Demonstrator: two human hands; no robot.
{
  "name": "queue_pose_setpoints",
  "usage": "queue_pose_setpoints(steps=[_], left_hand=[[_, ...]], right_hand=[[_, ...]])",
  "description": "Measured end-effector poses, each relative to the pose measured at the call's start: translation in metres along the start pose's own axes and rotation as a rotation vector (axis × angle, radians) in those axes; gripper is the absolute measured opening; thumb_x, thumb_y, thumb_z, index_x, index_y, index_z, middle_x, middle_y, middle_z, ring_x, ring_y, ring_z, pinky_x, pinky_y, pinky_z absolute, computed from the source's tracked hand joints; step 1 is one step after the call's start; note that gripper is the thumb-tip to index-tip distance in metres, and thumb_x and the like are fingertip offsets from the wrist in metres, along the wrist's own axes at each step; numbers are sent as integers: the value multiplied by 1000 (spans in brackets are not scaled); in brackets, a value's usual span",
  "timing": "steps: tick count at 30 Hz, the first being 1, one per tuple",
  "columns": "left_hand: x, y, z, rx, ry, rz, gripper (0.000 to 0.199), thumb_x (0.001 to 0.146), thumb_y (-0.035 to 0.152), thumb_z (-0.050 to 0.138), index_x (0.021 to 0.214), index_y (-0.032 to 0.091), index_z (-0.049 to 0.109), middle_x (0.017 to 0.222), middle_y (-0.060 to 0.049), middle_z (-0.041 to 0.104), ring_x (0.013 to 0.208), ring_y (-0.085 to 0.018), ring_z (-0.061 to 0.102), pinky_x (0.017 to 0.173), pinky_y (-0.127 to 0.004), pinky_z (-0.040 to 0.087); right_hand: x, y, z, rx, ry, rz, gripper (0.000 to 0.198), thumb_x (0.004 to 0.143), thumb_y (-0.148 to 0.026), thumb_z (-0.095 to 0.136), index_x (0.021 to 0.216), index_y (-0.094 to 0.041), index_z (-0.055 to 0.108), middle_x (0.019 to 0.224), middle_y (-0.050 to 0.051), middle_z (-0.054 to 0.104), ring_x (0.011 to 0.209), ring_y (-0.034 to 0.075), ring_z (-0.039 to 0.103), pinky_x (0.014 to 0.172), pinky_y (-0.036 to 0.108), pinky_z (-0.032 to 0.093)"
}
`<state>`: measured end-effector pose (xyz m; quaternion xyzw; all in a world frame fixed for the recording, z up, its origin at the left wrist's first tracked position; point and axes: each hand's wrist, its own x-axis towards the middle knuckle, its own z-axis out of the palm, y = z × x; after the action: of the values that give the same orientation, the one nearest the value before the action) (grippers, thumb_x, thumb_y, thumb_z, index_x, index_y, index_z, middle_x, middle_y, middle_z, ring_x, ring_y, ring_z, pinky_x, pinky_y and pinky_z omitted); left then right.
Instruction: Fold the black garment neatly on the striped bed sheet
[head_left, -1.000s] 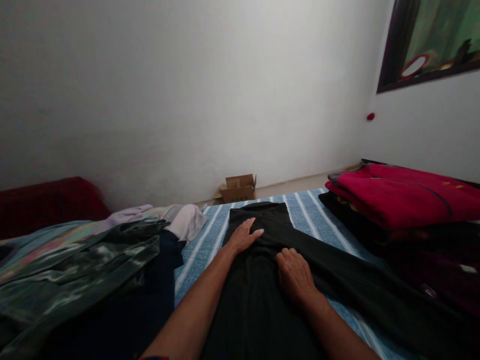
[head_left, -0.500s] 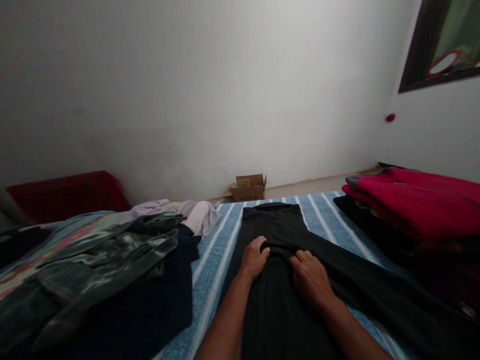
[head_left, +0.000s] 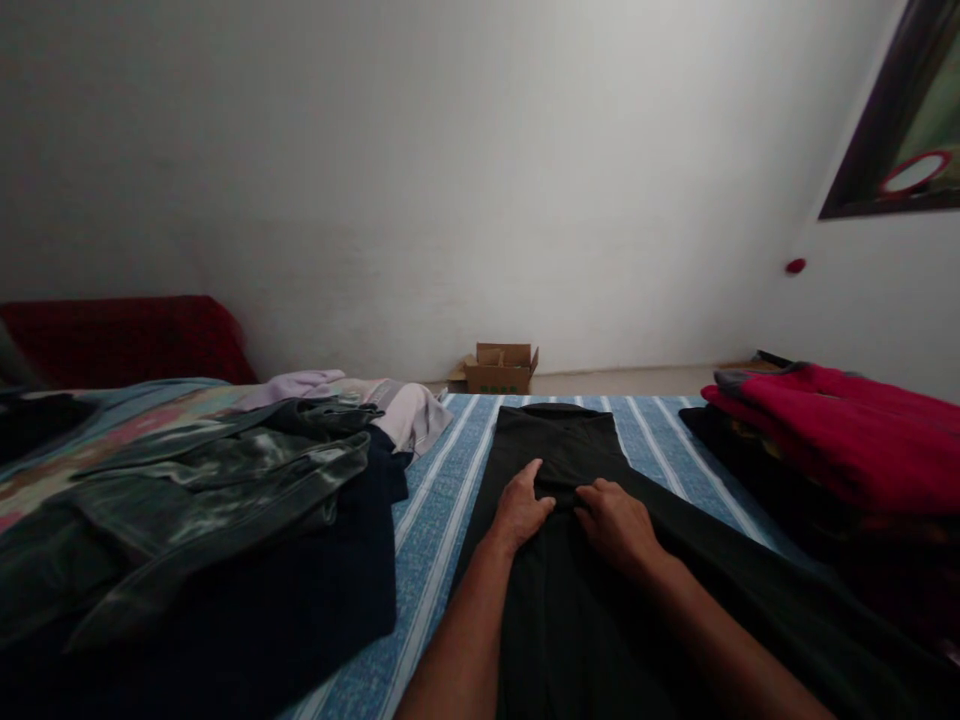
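Note:
Black trousers lie spread over the blue striped bed cover, waistband at the far end. One leg runs toward me, the other slants off to the lower right. My left hand rests on the cloth below the waist, its thumb and forefinger apart. Close beside it on the right, my right hand has its fingers bent and gathers a fold of the same cloth. Small creases run between the two hands. The undersides of my fingers are partly hidden.
Left lies a heap of clothes with a grey-green mottled garment and dark navy cloth. To the right stands a folded stack topped by a red garment. An open cardboard box sits beyond the bed by the wall.
My view has shifted slightly. The left thumb and forefinger have spread apart, and my right hand has come nearer the left. The trouser fold between them looks flatter.

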<state>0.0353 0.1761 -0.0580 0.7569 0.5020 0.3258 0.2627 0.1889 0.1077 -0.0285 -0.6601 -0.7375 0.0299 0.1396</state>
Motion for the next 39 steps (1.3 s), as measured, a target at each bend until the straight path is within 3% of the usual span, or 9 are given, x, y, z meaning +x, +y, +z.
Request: queue_pose_setpoints(steps=[6,10,15,20,33,39], left_hand=[[0,2,-2,-74,12,-29,72,60,9,62,129,7,41,134,-17,45,125,-24,41,106,-34,30],[0,0,-1,-108,39,-44,68,58,8,64,122,10,44,126,-15,52,119,-23,48,101,-34,35],[0,0,0,-37,117,-8,45,59,6,63,101,16,51,114,-8,60,110,-19,54,95,-32,41],[1,2,0,49,156,-20,21,68,3,53,82,17,59,124,-8,55,120,-20,46,103,-35,33],[5,1,2,179,149,-46,22,73,8,49,87,14,65,120,-10,58,117,-19,48,104,-31,33],[3,-1,1,188,158,-58,40,67,3,47,104,14,59,113,-9,61,110,-18,53,99,-31,37]], right_hand=[[2,-11,7,-31,10,-7,22,84,-16,41,85,-20,62,91,5,59,88,18,54,65,26,34],[-5,-12,16,-45,73,-13,19,82,-13,43,87,-19,60,93,5,58,90,18,51,68,26,33],[-8,-8,26,-33,164,-52,15,78,-10,46,82,-19,57,89,4,57,85,18,49,66,26,32],[-8,-6,29,14,241,-99,15,75,-8,47,80,-20,54,88,3,56,84,16,48,66,25,32],[-12,-11,30,-24,325,-215,13,73,-7,48,74,-18,55,82,4,56,79,17,44,66,28,28],[-15,-14,30,-59,328,-260,12,76,-9,49,75,-19,55,77,3,56,74,17,45,63,29,27]])
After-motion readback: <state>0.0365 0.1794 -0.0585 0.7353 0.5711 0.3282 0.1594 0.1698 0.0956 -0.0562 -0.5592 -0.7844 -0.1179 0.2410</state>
